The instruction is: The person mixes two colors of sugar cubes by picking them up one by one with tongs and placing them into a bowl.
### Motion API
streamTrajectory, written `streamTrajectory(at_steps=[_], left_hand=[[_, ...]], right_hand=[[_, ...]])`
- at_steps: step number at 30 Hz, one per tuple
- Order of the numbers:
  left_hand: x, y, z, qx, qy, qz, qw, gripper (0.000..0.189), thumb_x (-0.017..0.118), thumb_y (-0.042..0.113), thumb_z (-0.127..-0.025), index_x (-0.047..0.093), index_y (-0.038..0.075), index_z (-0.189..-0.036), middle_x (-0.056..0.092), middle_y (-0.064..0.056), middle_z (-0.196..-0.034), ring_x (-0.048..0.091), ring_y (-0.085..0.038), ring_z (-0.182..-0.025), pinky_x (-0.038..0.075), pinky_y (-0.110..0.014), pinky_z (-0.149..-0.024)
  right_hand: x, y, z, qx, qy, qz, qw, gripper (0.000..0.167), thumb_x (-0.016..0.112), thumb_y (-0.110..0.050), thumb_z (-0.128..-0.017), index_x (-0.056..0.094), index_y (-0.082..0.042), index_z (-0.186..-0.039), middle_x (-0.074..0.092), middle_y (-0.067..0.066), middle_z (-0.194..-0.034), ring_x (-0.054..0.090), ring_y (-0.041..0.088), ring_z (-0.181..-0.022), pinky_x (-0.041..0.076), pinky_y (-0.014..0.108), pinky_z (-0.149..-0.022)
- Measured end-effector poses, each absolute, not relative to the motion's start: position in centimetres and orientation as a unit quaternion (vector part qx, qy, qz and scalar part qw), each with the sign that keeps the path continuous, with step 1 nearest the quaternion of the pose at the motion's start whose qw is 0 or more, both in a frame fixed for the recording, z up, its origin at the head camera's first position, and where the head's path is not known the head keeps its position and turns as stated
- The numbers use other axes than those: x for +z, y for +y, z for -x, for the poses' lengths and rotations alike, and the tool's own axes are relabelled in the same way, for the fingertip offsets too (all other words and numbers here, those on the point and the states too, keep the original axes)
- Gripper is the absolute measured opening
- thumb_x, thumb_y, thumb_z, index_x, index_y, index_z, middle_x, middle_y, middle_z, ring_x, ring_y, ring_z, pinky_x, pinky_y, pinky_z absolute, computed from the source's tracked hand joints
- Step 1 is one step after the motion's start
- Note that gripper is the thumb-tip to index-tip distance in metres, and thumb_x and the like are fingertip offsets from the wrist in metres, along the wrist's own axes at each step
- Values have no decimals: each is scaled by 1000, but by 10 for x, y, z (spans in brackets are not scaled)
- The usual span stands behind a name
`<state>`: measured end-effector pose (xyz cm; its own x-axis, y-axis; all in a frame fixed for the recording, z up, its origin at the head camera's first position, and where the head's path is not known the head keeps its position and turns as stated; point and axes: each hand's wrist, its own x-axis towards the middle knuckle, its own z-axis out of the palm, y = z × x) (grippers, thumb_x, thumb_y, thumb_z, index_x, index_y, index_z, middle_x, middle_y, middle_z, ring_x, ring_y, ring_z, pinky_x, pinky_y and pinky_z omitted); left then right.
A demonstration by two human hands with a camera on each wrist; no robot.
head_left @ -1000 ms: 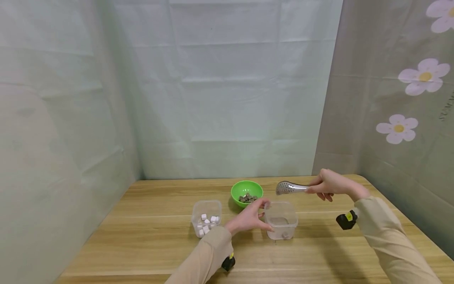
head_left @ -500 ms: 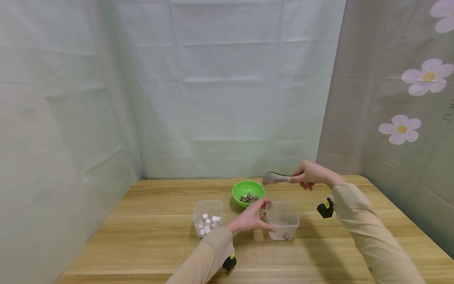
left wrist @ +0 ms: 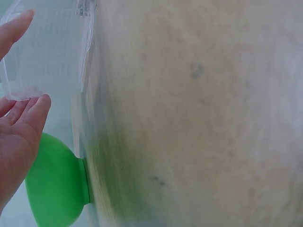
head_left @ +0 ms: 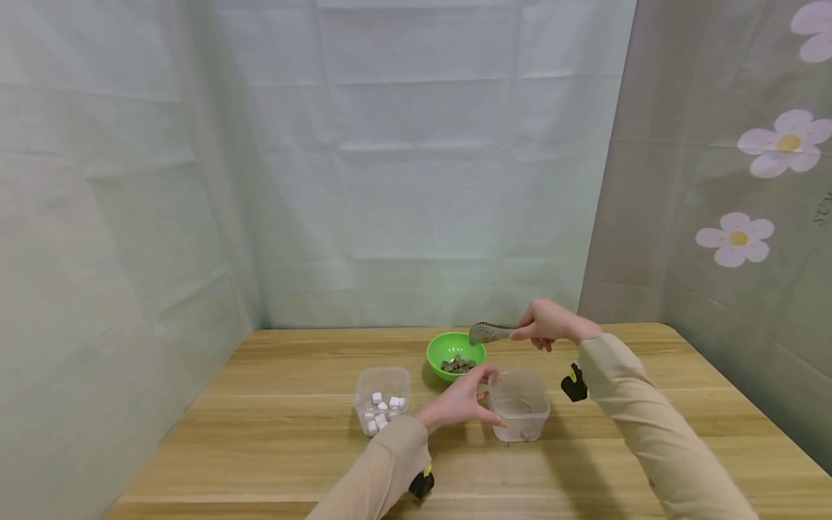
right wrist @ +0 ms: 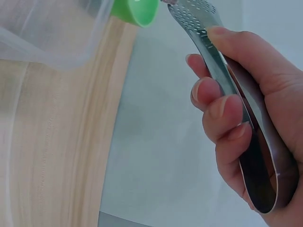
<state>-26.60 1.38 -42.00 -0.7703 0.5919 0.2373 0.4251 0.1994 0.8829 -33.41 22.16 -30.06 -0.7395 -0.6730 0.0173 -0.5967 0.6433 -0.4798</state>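
Observation:
My right hand (head_left: 549, 321) grips metal tongs (head_left: 492, 332) with perforated ends, thumb on one arm and fingers curled round the other. In the head view the tongs' ends overlap the far right rim of a green bowl (head_left: 455, 345) holding several brownish cubes (head_left: 458, 364). A small brownish bit (right wrist: 169, 1) shows by the tongs' ends in the right wrist view, cut off by the frame. My left hand (head_left: 461, 401) holds a clear plastic container (head_left: 520, 404) by its left side, thumb near, fingers far. Inside it, low at the front, is one small brownish piece (head_left: 526, 432).
A second clear container (head_left: 382, 375) with several white cubes (head_left: 380, 419) stands left of my left hand. All stand on a wooden table (head_left: 273, 419). Pale cloth (head_left: 416, 180) hangs behind the table's back edge and along both sides.
My right hand has carried the tongs leftward, from above and right of the clear container to the green bowl's rim. The left hand keeps its hold on the container.

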Motion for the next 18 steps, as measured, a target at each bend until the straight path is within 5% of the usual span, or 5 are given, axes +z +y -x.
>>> streamTrajectory(at_steps=[11, 18], left_hand=[[-420, 15, 265, 535, 776, -323, 81, 75, 79, 5, -69, 34, -1, -129, 40, -8, -126, 39, -18, -115, 37, -20, -91], [-420, 14, 265, 537, 776, -322, 79, 75, 79, 4, -69, 35, 0, -129, 40, -5, -125, 39, -16, -114, 36, -20, -91]], right_hand=[[-302, 219, 330, -228, 908, 341, 87, 13, 63, -16, -86, 73, -9, -85, 52, 6, -45, 41, 9, -31, 45, 29, -36], [-284, 232, 317, -198, 916, 336, 91, 18, 63, -20, -86, 71, -14, -71, 51, 4, -44, 40, 9, -31, 48, 30, -42]])
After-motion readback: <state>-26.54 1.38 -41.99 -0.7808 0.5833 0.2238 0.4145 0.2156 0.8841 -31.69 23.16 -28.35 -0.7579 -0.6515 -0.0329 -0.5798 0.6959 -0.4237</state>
